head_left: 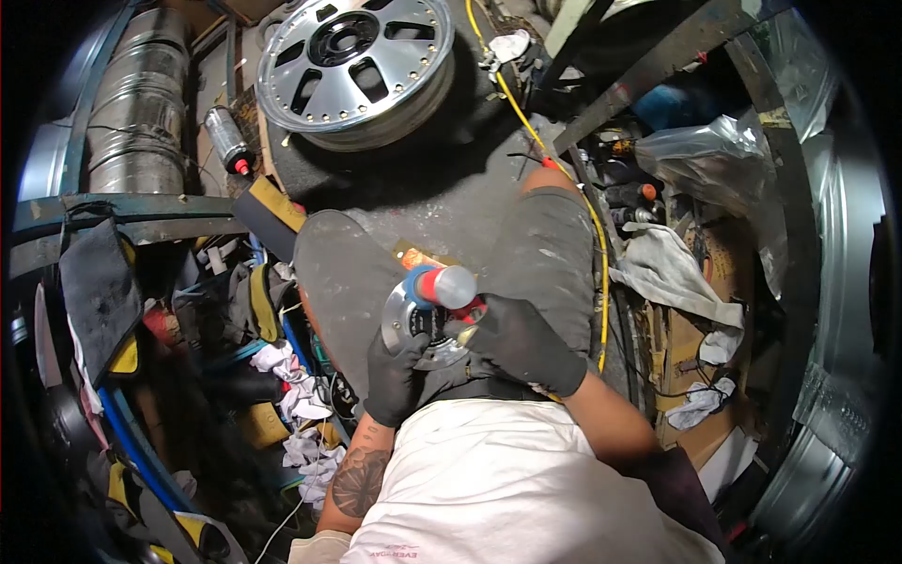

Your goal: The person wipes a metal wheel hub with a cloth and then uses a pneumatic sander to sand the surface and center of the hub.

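My left hand [395,381], in a dark glove, is closed on the edge of a round silver wheel cap [397,322] with a dark, lettered centre, held low between my knees. My right hand [526,343], gloved too, is wrapped round a small red power tool [451,287]. The tool has a rounded silver end and a blue ring, and it overlaps the cap in this view. Its grip is mostly hidden by my fingers. Just beyond lies a flat orange-and-tan piece [423,258]. Farther off, a silver alloy wheel [335,91] rests face up.
A yellow hose [601,254] runs down past my right knee. A bottle with a red tip [225,136] lies at left, near a yellow-and-black pad [272,211]. Rags [301,390] pile up at left. White cloth [662,273] and a plastic bag [705,155] are at right.
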Action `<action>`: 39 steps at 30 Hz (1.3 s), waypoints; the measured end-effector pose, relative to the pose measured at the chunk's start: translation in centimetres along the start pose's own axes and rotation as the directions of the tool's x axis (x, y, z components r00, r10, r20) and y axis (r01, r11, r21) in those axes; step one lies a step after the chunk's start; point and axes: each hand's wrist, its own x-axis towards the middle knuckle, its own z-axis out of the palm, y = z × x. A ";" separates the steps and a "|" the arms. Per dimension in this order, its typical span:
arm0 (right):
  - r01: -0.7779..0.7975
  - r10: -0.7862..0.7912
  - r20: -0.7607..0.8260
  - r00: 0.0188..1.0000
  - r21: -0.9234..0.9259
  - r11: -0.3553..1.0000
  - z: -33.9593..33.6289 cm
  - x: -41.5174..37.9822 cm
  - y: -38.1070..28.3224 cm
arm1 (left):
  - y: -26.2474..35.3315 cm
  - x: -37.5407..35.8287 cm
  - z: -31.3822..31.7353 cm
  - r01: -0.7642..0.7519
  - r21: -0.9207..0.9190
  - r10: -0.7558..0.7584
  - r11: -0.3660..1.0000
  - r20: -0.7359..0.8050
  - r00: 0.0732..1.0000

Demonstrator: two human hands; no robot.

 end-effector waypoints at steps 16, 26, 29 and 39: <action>-0.050 0.030 -0.250 0.968 -0.072 0.996 -1.4 -0.4 -0.7 | 0.2 0.0 -0.5 -0.184 0.225 0.194 0.957 -0.021 0.981; 0.132 -0.142 -0.033 0.989 -0.215 0.968 0.8 0.5 1.7 | -0.3 0.4 -1.4 0.025 -0.030 -0.024 0.999 0.035 0.999; 0.167 -0.186 -0.068 0.980 -0.220 0.961 1.0 0.4 1.6 | -0.3 0.0 -1.4 0.066 -0.016 -0.065 0.998 0.058 0.996; 0.125 -0.158 -0.125 0.979 -0.237 0.963 0.0 0.8 1.0 | 0.2 0.6 -1.2 0.029 -0.056 -0.022 0.998 0.128 0.992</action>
